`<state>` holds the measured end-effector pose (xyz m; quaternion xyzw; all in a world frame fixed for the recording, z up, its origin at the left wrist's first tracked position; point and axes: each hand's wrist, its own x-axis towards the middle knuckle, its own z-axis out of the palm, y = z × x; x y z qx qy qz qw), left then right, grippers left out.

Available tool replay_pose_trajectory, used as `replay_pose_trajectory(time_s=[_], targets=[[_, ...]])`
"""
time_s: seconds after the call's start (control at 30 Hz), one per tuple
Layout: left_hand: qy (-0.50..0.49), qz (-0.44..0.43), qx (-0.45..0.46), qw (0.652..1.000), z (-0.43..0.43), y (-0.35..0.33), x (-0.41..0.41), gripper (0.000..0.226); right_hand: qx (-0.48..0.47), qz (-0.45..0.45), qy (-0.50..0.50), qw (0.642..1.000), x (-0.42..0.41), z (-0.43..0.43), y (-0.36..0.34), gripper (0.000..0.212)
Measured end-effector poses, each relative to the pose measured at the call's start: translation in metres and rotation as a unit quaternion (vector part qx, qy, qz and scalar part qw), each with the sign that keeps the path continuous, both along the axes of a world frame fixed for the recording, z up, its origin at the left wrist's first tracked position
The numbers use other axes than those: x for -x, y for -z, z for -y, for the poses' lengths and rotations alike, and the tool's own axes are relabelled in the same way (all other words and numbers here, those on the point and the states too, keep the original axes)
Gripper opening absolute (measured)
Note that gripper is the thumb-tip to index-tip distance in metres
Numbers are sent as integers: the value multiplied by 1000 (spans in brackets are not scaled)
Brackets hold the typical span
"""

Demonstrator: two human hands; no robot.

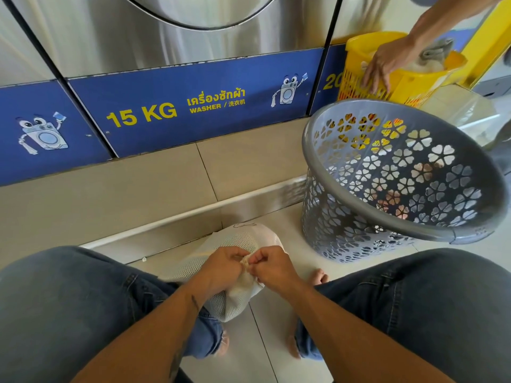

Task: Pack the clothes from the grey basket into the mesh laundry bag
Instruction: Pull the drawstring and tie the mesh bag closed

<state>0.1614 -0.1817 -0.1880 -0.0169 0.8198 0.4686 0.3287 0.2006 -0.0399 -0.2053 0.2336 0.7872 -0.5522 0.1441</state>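
The white mesh laundry bag point(243, 241) lies full and rounded on the floor between my knees. My left hand point(221, 268) and my right hand point(272, 268) are both pinched on its bunched mouth, fingertips almost touching. The grey basket point(345, 200) with flower-shaped holes stands to the right on the tiles, tilted toward me. No clothes show inside it; only its perforated wall is visible.
Stainless washers with a blue "15 KG" panel point(171, 106) face me behind a tiled step point(110, 194). At the upper right, another person's hand point(387, 62) reaches over a yellow basket point(401, 81) with cloth in it. My jeans-clad knees flank the bag.
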Motion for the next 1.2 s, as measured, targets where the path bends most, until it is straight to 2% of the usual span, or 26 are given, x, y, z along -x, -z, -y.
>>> replay_pose_trajectory(time_s=[0.13, 0.23, 0.3, 0.47, 0.6, 0.87, 1.03, 1.2], targets=[[-25, 15, -19, 999, 0, -2, 0, 19, 18, 16, -14, 1000, -2, -1, -1, 15], [-24, 2, -8, 1000, 0, -2, 1, 12, 20, 40, -35, 998, -2, -2, -3, 23], [-40, 2, -3, 999, -1, -2, 2, 13, 14, 30, -46, 998, -4, -3, -2, 27], [-89, 25, -9, 996, 0, -4, 3, 18, -37, -13, -67, 997, -8, 0, 4, 22], [-101, 36, -15, 994, 0, -5, 4, 21, -77, -10, -87, 993, -8, 0, 8, 14], [-131, 22, -9, 991, -1, -2, 6, 26, -112, -24, -122, 986, -10, 6, 11, 13], [-146, 8, -9, 989, -1, -3, 7, 28, -105, -33, -126, 986, -8, 3, 8, 22], [-154, 12, -19, 988, -1, -5, 8, 28, -52, -36, -68, 996, -2, 2, 0, 21]])
